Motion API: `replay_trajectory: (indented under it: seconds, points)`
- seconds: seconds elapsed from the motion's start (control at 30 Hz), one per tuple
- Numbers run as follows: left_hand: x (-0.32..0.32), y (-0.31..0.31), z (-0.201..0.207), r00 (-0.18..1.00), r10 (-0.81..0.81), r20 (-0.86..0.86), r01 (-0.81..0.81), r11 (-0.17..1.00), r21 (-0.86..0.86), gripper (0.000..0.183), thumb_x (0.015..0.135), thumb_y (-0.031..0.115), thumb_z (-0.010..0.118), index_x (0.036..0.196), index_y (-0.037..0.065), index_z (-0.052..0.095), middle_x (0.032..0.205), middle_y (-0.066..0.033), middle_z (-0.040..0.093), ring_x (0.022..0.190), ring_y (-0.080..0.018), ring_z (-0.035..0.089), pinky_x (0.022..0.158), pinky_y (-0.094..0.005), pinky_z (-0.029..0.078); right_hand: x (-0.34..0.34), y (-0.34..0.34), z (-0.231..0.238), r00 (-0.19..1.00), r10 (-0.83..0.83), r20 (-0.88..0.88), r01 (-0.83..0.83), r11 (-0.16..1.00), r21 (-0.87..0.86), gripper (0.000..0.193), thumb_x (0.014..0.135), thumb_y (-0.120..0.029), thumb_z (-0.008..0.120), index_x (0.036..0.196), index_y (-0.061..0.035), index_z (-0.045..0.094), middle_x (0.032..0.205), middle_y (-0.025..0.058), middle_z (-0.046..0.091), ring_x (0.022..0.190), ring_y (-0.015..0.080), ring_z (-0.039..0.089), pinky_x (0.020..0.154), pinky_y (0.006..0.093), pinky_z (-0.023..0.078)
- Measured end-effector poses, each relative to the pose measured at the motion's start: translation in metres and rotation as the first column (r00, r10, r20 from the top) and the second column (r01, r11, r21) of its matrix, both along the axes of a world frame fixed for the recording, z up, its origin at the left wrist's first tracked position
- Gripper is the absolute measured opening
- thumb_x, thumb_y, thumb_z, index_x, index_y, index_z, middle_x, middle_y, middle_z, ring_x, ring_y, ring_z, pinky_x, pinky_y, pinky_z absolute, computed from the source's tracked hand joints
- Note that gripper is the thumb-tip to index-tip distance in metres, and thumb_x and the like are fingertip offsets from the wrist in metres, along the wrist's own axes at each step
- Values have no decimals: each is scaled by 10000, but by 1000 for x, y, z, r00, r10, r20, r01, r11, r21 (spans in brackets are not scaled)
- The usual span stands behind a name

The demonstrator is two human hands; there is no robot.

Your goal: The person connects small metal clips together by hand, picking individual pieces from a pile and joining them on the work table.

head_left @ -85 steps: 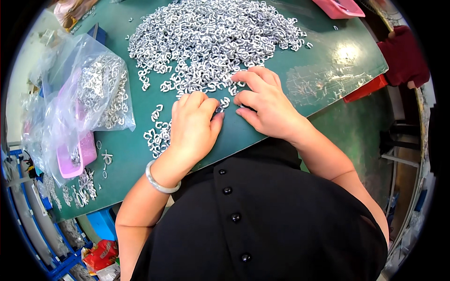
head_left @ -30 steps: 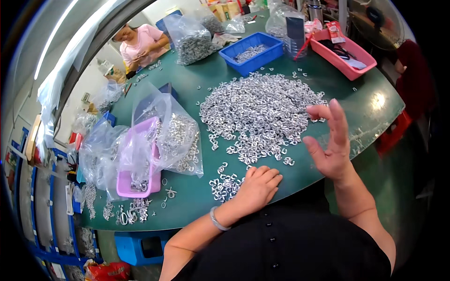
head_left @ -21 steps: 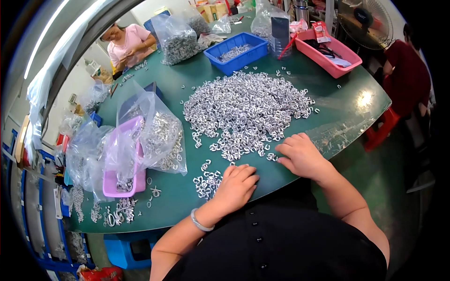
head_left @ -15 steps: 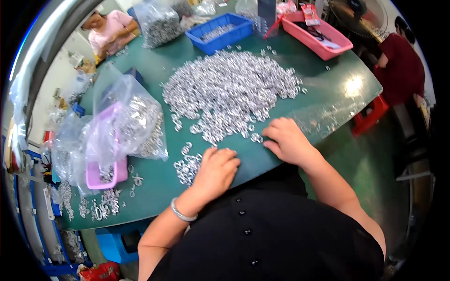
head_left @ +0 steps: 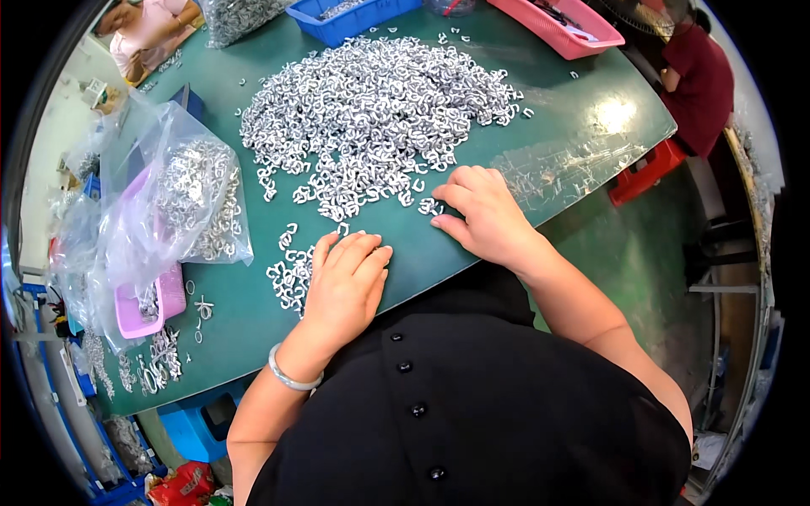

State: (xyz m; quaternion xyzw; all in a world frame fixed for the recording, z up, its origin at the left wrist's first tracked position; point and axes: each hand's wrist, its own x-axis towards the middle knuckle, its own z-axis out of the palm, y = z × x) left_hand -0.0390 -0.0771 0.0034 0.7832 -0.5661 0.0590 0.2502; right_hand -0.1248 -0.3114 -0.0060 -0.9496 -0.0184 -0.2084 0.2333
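Observation:
A large heap of small silver horseshoe-shaped metal pieces [head_left: 363,110] covers the middle of the green table. My left hand [head_left: 348,274] rests palm down near the front edge, its fingers bent and slightly apart. It touches the right side of a smaller pile of the same pieces [head_left: 288,280], and one piece lies at its fingertips; what is under the palm is hidden. To the right, my right hand [head_left: 483,211] has thumb and forefinger apart around a few loose pieces [head_left: 429,206] on the tabletop, just below the heap.
Left stands a clear plastic bag of metal parts [head_left: 202,198] over a lilac bin [head_left: 173,291]. Rings and small parts [head_left: 160,358] lie by the near left edge. At the back are a blue tray [head_left: 346,24] and a pink basket [head_left: 557,29]. Two people sit nearby.
The view has shifted, so the table and heap appear higher and further left. Both hands stay near the same pieces, with my left fingers a little more spread.

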Motion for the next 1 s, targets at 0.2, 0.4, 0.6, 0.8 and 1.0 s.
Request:
replay_trajectory:
  seconds: [0.2, 0.4, 0.6, 0.8, 1.0]
  points:
    - [2, -8, 7, 1000, 20, -20, -20, 1000, 7, 287, 784, 48, 687, 1069, 41, 655, 1115, -111, 621, 1059, -293, 580, 982, -460, 372, 3, 0, -2, 995, 102, -8, -102, 993, 57, 172, 767, -133, 731, 928, -98, 681, 893, 29, 539, 906, 238, 522, 856, 382, 374]
    - [4, -35, 11, 992, 100, -75, -101, 995, -14, 316, 751, 114, 749, 1044, 33, 665, 970, -88, 598, 922, -279, 553, 855, -397, 395, 3, 4, 2, 988, 153, 1, -152, 983, 100, 183, 755, -112, 729, 932, -102, 683, 928, 36, 539, 935, 241, 510, 868, 396, 365]
    - [5, -51, 5, 995, 101, -25, -100, 994, 37, 283, 728, 123, 767, 981, 37, 672, 888, -64, 584, 870, -264, 552, 818, -383, 393, 2, 1, 2, 983, 182, 0, -181, 979, 97, 184, 746, -81, 723, 922, -89, 670, 925, 34, 536, 903, 238, 510, 865, 382, 368]
    - [8, -52, 3, 975, 152, -159, -150, 988, 28, 199, 714, 69, 761, 878, 52, 649, 870, -70, 586, 857, -274, 560, 803, -384, 405, 2, 0, -4, 982, 186, 31, -188, 973, 133, 104, 762, -66, 700, 849, -91, 648, 922, 27, 538, 897, 239, 508, 867, 379, 365]
    - [9, -50, 7, 967, 164, -197, -160, 986, 36, 192, 706, 44, 759, 837, 55, 619, 812, -65, 569, 820, -273, 552, 792, -375, 407, 2, 0, -3, 982, 188, 19, -188, 970, 154, 24, 787, -97, 677, 792, -88, 654, 900, 36, 554, 908, 248, 515, 878, 398, 367]
